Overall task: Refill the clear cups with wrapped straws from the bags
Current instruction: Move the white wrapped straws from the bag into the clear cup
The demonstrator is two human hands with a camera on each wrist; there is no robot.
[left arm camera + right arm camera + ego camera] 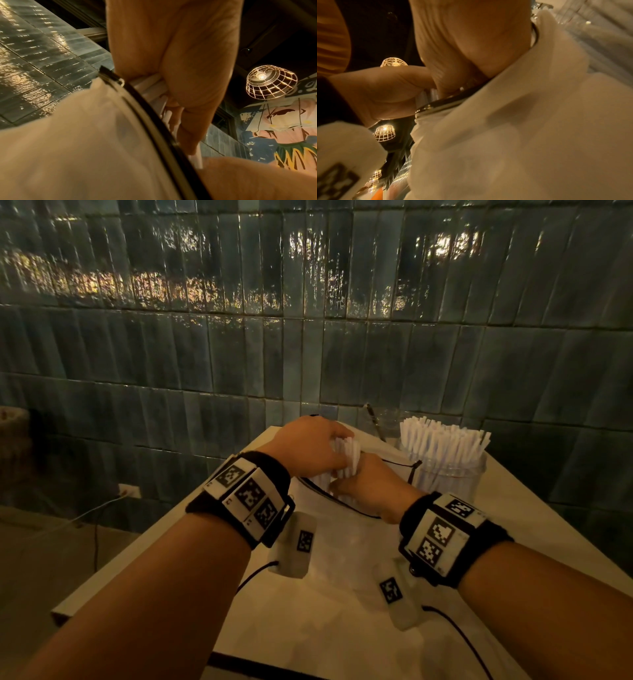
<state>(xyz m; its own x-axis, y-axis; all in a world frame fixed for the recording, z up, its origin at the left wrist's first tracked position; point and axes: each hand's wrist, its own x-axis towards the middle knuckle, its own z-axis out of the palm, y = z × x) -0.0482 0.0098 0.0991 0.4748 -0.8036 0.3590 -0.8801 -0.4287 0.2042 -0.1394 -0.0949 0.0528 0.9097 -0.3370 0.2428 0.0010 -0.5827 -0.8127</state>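
Observation:
A bundle of white wrapped straws (pixel 348 456) sticks up out of the mouth of a white zip bag (pixel 342 546) lying on the table. My left hand (pixel 313 446) curls over the top of the bundle; the left wrist view shows its fingers (pixel 185 75) wrapped round the straws (pixel 150 86) above the bag's black zip rim (pixel 145 108). My right hand (pixel 375 491) grips the bundle lower down at the bag's opening, with thumb and fingers (pixel 382 90) pinching the straws (pixel 428 94). A clear cup (pixel 452 477), packed with upright wrapped straws (pixel 442 440), stands just right of the hands.
The white table (pixel 520 508) butts against a dark tiled wall (pixel 308 354). A thin dark stick (pixel 375 422) leans in a faint clear cup behind the hands. Black cables (pixel 459 635) trail from my wrist units. A wall socket and cord (pixel 128 491) are at the lower left.

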